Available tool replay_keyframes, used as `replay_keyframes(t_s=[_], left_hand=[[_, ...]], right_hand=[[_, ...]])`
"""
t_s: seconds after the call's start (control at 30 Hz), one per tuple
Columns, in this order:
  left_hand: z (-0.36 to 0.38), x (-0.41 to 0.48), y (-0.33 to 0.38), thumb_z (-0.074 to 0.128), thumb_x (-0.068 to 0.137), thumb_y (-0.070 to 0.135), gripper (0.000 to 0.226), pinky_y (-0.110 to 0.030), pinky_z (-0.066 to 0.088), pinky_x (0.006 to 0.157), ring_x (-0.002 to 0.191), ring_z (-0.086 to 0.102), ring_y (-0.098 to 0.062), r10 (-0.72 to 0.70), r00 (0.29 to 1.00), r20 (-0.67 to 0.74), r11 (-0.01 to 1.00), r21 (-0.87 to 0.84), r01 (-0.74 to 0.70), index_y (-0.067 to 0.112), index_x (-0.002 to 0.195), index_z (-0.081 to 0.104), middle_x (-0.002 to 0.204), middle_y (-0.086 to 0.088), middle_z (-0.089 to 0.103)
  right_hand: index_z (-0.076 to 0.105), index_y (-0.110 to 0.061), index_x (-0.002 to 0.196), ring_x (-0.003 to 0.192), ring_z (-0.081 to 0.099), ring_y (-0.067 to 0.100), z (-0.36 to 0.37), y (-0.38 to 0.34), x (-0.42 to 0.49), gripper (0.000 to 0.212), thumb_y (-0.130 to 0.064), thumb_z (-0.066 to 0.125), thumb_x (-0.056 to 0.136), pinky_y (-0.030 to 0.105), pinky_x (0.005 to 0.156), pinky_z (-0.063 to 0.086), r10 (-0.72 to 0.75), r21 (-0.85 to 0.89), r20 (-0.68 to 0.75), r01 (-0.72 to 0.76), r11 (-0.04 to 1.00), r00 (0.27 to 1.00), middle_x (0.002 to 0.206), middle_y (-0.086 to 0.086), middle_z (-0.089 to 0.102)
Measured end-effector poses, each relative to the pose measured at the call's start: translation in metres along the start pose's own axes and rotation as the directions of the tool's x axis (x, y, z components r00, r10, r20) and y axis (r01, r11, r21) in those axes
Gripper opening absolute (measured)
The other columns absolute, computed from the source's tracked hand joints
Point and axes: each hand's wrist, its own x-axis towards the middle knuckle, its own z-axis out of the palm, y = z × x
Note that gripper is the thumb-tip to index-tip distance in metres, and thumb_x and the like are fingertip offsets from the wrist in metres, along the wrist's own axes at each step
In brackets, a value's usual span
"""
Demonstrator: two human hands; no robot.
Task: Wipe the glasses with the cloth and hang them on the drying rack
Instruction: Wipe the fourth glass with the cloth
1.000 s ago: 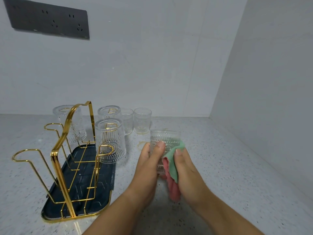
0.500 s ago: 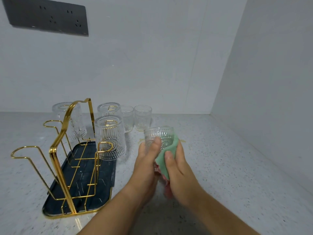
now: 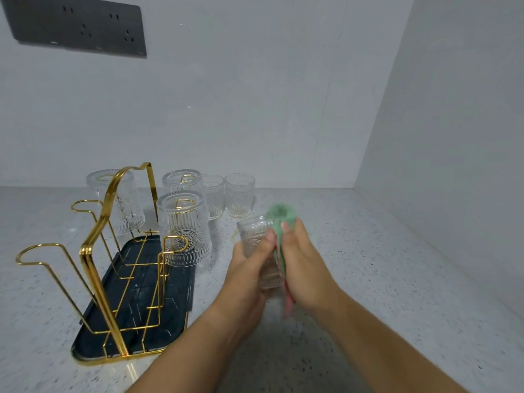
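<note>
**Ribbed glass held and wiped above the table**

The left hand (image 3: 249, 268) closes its grip around a clear glass (image 3: 255, 239), ribbed and embossed, tilted above the speckled table (image 3: 368, 265). The right hand (image 3: 303, 262) clamps a green and pink cloth (image 3: 280, 219) against the glass's side, the green end bunched over the rim. Just left stands the gold wire drying rack (image 3: 93, 251) on its dark tray (image 3: 170, 316), with three glasses hung upside down. Two more glasses (image 3: 239, 194) stand upright behind.
</note>
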Motion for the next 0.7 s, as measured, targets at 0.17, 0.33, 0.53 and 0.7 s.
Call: replay_keyframes(t_s=[0.17,0.33,0.53,0.7], left_hand=[[-0.008,0.001,0.006,0.091,0.062,0.057,0.106,-0.051,0.064,0.091,0.122,0.068,-0.046,-0.108,0.994,-0.029,0.988,-0.113,0.104,0.010,0.147,0.050,0.135,-0.029,0.067],[-0.006,0.002,0.009,0.090,0.059,0.072,0.109,-0.049,0.059,0.100,0.120,0.071,-0.038,-0.110,0.994,0.027,0.991,-0.079,0.112,0.006,0.141,0.063,0.135,-0.027,0.068],[-0.002,0.004,0.003,0.048,0.102,0.058,0.063,-0.056,0.046,0.114,0.133,0.061,-0.035,-0.109,0.993,0.040,0.989,-0.092,0.113,0.014,0.143,0.064,0.140,-0.019,0.068],[-0.005,0.001,0.000,0.077,0.084,0.061,0.086,-0.056,0.043,0.117,0.132,0.065,-0.036,-0.113,0.993,0.047,0.993,-0.026,0.114,0.009,0.149,0.054,0.141,-0.018,0.067]], right_hand=[[0.025,-0.042,0.156,0.129,0.054,-0.010,0.005,0.026,-0.030,0.048,-0.034,0.034,0.109,0.011,0.104,0.045,-0.078,0.066,0.106,0.071,0.995,0.991,0.143,-0.020,0.056],[0.028,-0.036,0.157,0.126,0.058,-0.006,-0.001,0.021,-0.037,0.054,-0.045,0.036,0.104,0.022,0.108,0.048,-0.096,0.034,0.081,0.094,0.995,0.992,0.138,-0.018,0.061],[0.052,-0.037,0.136,0.097,0.072,0.000,-0.012,-0.001,0.006,0.037,-0.049,0.033,0.107,0.014,0.079,0.057,-0.034,0.048,-0.079,0.037,0.998,0.996,0.114,-0.010,0.073],[0.015,-0.041,0.161,0.145,0.044,0.006,0.004,0.024,-0.011,0.067,-0.064,0.035,0.101,0.039,0.122,0.037,-0.076,0.036,0.020,0.075,0.997,0.997,0.161,-0.009,0.041]])
